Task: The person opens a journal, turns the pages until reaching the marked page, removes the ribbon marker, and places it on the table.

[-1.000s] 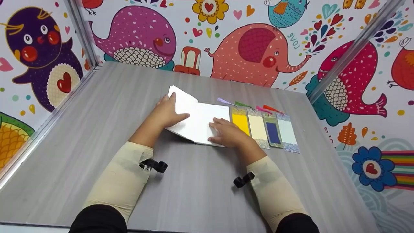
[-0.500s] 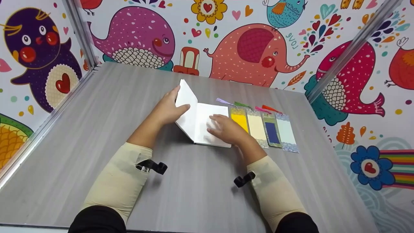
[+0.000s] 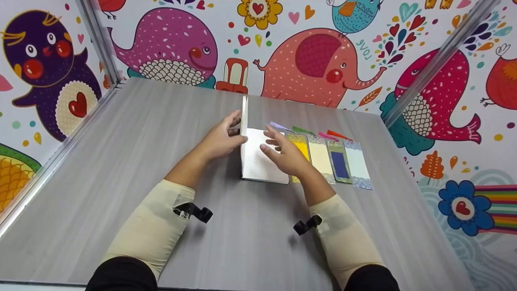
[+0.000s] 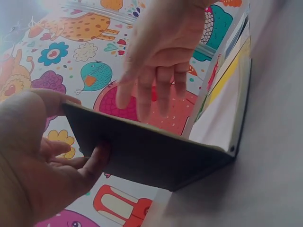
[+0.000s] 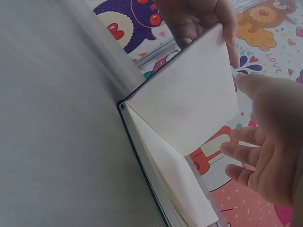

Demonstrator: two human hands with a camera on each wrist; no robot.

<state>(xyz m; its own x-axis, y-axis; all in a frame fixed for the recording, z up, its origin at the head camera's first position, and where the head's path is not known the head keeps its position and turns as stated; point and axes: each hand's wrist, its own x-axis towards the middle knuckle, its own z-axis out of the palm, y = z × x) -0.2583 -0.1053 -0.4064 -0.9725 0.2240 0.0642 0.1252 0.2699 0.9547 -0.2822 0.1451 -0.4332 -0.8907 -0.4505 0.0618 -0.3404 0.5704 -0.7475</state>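
Closing step, we judge: left hand [image 3: 221,139] grips the book [image 3: 258,161] cover upright — right hand [image 3: 286,155] released, clear of the pages; next, lower cover flat.

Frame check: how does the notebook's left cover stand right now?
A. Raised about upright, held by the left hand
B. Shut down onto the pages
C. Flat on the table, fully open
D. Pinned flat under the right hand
A: in the head view the cover shows edge-on, standing about upright from the notebook, with the left hand gripping it; the right hand hovers open above the pages.
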